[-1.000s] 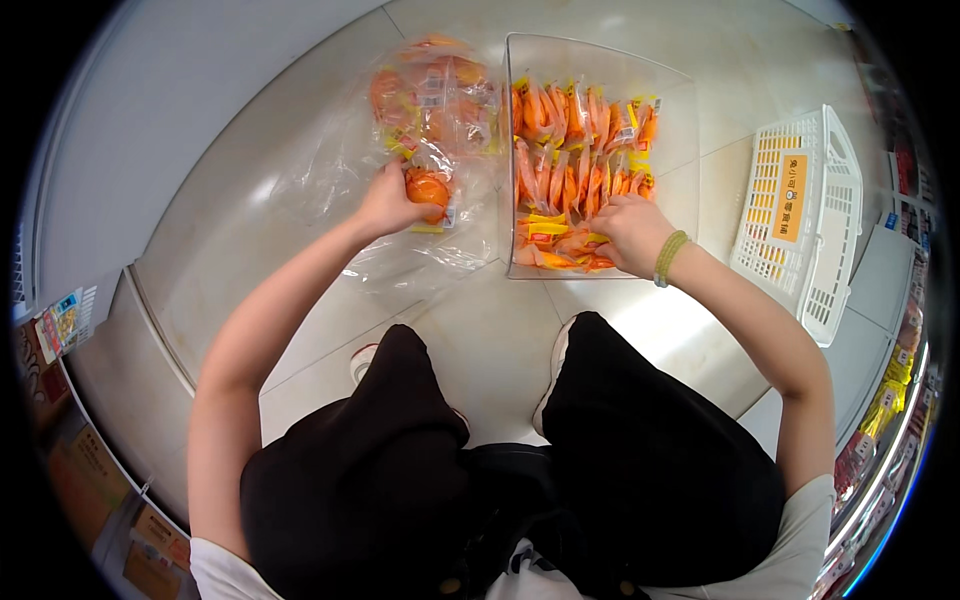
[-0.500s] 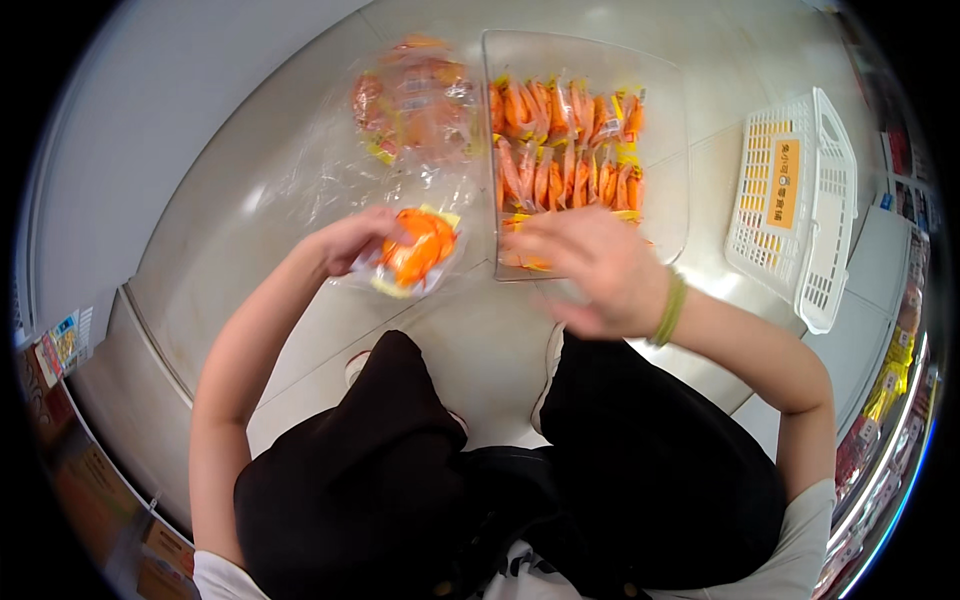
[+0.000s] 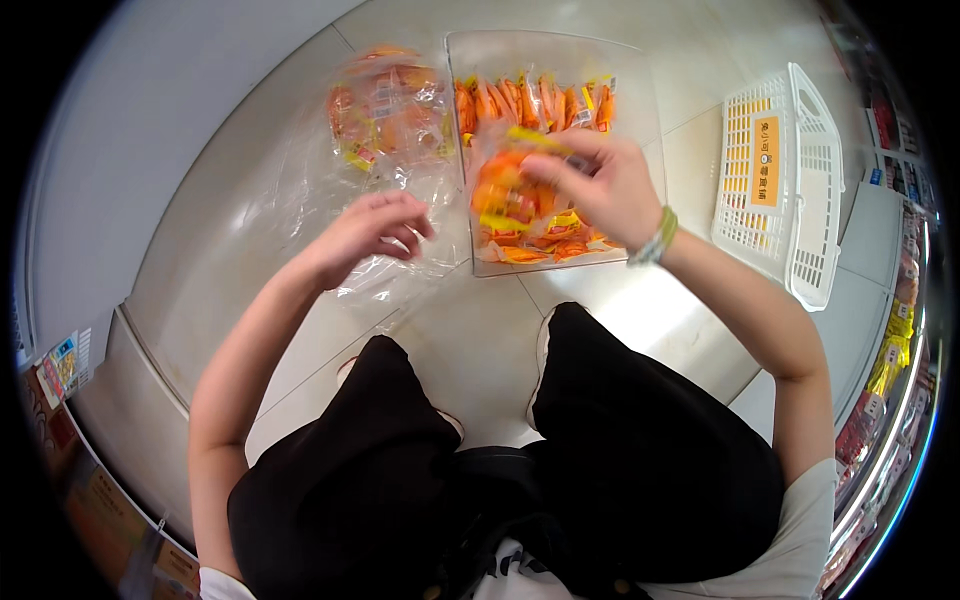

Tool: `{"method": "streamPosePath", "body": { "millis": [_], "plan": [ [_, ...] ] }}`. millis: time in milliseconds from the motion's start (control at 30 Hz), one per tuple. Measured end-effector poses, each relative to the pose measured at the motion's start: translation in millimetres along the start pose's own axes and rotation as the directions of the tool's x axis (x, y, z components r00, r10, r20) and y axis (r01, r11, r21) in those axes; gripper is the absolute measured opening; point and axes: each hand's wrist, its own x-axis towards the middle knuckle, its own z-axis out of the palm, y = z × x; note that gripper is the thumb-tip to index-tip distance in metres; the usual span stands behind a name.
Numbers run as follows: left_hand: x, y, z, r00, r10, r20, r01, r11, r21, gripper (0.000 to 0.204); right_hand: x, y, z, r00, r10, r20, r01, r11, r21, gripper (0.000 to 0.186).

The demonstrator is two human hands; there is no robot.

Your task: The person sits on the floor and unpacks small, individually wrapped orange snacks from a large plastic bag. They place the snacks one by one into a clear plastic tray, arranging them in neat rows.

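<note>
Between the thumb and fingers of my right hand [image 3: 605,185] is an orange snack packet [image 3: 508,190] with yellow edges, blurred by motion. It hangs over the clear plastic bin [image 3: 635,100], whose inside holds rows of similar orange packets [image 3: 540,102] standing on edge, with others lying flat at the near side. My left hand [image 3: 370,238] is empty, its fingers curled loosely and apart, just left of the bin. Under and beyond it spreads a large clear plastic bag [image 3: 300,190] with more orange packets [image 3: 390,110] bunched at its far end.
A white perforated basket [image 3: 735,170] with an orange label stands to the right on the tiled floor [image 3: 690,300]. Shelves of packaged goods [image 3: 890,360] line the far right. A pale panel [image 3: 150,120] rises at the left, with cardboard boxes [image 3: 105,500] at the lower left.
The orange packet has gone from my left hand to my right and over the bin. My left hand has let go. The view has shifted slightly, moving the bin left in the picture.
</note>
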Motion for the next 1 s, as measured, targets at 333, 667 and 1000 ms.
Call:
{"method": "streamPosePath", "body": {
  "millis": [333, 667, 1000],
  "plan": [
    [32, -70, -50, 0.940, 0.095, -0.327, 0.115, 0.815, 0.568, 0.062, 27, 65, -27, 0.966, 0.149, 0.213, -0.096, 0.966, -0.241, 0.023],
    [69, -79, -68, 0.763, 0.365, -0.534, -0.084, 0.874, 0.478, 0.056, 60, 76, -9, 0.924, 0.221, 0.312, -0.089, 0.918, -0.387, 0.025],
    [87, -73, -96, 0.836, -0.034, -0.548, -0.177, 0.928, -0.327, 0.033, 14, 43, -3, 0.702, 0.689, 0.181, -0.697, 0.611, 0.376, 0.017]
  ]
}}
